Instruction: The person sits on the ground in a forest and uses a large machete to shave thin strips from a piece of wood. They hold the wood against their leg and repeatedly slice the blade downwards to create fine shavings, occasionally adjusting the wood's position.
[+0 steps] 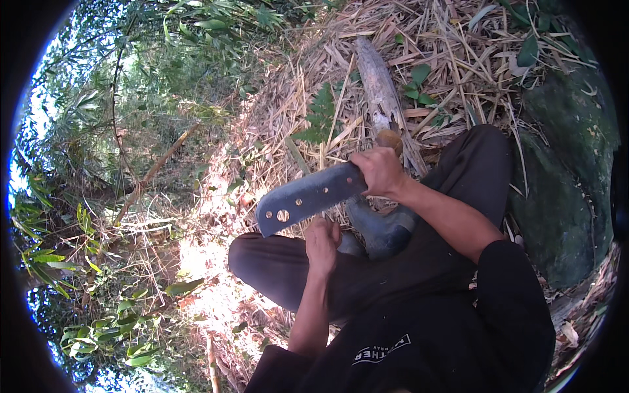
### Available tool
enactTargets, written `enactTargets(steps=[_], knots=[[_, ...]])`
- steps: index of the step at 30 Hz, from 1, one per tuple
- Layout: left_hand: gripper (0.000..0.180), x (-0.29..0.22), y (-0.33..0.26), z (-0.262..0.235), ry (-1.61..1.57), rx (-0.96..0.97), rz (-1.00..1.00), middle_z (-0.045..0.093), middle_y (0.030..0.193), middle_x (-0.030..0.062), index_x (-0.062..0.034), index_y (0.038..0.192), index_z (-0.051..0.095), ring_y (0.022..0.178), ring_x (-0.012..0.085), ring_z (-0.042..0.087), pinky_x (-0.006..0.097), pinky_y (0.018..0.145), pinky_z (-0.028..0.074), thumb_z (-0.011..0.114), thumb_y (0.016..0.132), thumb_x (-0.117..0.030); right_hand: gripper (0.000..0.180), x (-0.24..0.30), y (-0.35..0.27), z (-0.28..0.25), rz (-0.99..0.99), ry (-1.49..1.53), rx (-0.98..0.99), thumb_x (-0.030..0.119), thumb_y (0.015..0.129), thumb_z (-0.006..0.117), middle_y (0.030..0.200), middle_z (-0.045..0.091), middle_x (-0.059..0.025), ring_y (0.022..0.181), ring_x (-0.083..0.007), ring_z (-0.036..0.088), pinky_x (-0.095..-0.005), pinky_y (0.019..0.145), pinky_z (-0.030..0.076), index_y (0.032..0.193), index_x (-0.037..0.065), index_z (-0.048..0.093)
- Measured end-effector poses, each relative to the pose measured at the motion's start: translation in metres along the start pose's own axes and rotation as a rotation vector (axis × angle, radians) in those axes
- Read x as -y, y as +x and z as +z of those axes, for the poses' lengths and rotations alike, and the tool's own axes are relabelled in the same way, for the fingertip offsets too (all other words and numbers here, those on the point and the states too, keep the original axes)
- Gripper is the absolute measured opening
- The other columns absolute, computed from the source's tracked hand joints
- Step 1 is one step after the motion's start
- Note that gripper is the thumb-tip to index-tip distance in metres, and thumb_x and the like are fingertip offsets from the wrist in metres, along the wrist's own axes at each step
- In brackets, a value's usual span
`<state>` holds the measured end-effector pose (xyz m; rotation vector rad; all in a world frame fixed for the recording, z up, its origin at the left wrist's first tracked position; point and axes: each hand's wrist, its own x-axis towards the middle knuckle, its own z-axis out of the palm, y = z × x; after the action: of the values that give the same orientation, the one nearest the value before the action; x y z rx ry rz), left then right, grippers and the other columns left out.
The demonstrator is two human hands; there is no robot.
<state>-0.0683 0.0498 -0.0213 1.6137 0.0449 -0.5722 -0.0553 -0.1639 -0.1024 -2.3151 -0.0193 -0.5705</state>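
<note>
A large cleaver (308, 194) with a broad dark-grey blade and several round holes is in my right hand (380, 171). Its wooden handle (389, 140) pokes out beyond my fist, and the blade slants down to the left above my knee. Just below the lower edge of the blade, my left hand (321, 243) is curled closed; whatever its fingers hold, if anything, is hidden. I cannot tell whether that hand touches the blade. My dark trouser legs (275, 265) are bent and spread, with dark rubber boots (386, 232) between them.
A weathered piece of wood (380, 82) lies on dry leaf litter (445, 46) ahead. A big dark-green mossy rock (557, 183) stands close on my right. Green bushes (164, 85) and a slanting thin branch (154, 170) fill the left, and a small fern (320, 114) grows nearby.
</note>
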Motion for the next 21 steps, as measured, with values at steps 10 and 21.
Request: enactTargets(steps=[10,21], knots=[[0.041,-0.013,-0.008,0.014,0.237,0.005,0.119,0.035,0.062,-0.0043,-0.0109,0.074,0.037,0.051,0.0073,0.031,0.023,0.045,0.027,0.041,0.107,-0.034,0.029,-0.013,0.007,-0.021,0.34,0.052,-0.067,0.033,0.069,0.074,0.064,0.063,-0.0156,0.062,-0.0347,0.065,-0.0442,0.059,0.05,0.077,0.006,0.065],[0.032,-0.015,-0.006,0.019,0.516,0.015,0.168,0.045,0.064,0.005,-0.0012,0.087,0.049,0.058,0.0144,0.045,0.033,0.055,0.039,0.039,0.107,-0.024,0.036,0.005,0.0,-0.012,0.168,0.092,0.037,0.034,0.061,0.078,0.067,0.064,-0.014,0.064,-0.0348,0.066,-0.0447,0.062,0.05,0.081,0.008,0.062]])
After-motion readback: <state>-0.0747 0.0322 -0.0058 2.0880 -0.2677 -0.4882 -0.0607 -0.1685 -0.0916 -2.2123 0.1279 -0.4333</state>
